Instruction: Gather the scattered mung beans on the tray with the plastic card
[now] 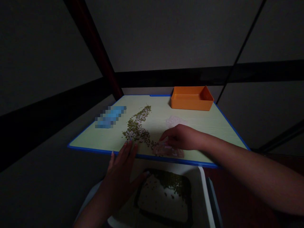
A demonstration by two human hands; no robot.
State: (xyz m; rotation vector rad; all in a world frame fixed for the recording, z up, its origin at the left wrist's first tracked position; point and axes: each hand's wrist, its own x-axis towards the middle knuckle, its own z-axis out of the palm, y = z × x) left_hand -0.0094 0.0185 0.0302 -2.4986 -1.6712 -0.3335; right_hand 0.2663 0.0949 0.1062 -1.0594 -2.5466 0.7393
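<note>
Small green and dark grains (137,125), bean-like in size, lie in a long scattered strip on the pale tabletop (206,126). My left hand (122,169) reaches over the blue front edge of the table with its fingers stretched out, the tips by the near end of the strip. My right hand (181,136) is closed, fingers curled and pressed together, over a pinkish see-through patch (167,150) near the front edge. Whatever may be between those fingers is hidden. Just beyond the right hand lies a second pale pinkish patch (175,121).
An orange open box (192,105) stands at the back right corner. A blurred blue item (111,117) lies at the left. Below the front edge is a white bin (205,190) with green grains inside. Walls stand behind and to the left.
</note>
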